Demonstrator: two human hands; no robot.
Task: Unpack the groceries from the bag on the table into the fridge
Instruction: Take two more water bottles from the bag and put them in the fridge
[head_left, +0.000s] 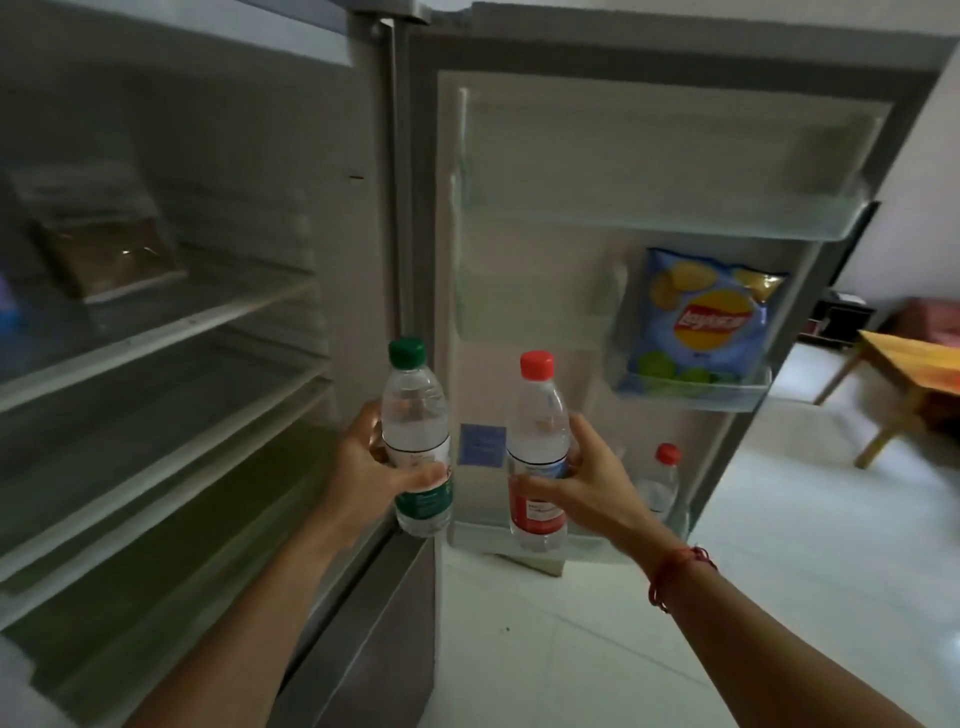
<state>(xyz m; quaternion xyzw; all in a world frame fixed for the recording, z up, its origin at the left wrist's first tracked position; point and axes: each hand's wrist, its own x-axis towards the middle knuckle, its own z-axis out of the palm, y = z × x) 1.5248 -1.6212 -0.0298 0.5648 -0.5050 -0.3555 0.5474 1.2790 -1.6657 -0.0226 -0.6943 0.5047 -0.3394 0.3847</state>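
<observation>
A person stands before an open fridge (374, 208) with a water bottle in each hand. The left hand (374, 462) is wrapped round the middle of a clear bottle with a green cap (415, 431) and a green band low on its label, the thumb lying across the front. It holds the bottle upright in front of the edge where the fridge body meets the hinge side of the door. The right hand (587, 478) grips a second clear bottle with a red cap (537, 447) and a red label, fingers curled round its waist. This bottle is also upright, held just in front of the inner face of the open door (519, 312). Its base sits level with the front lip of the lowest door shelf (472, 535), and whether it rests inside cannot be told. The two bottles stand side by side, near each other but apart. A red string bracelet (680, 577) circles the right wrist. Further along the lowest door shelf stands another small bottle with a red cap (660, 483). In the middle door shelf (691, 389) a blue bag of crisps (696, 322) stands upright, and a blue sticker (482, 444) shows on the door between the two held bottles. Inside the fridge, on the upper glass shelf (208, 317), lies a clear packet with brown contents (109, 254). Beyond the door, over a pale tiled floor (779, 571), the corner of a wooden bench (914, 364) is visible.
</observation>
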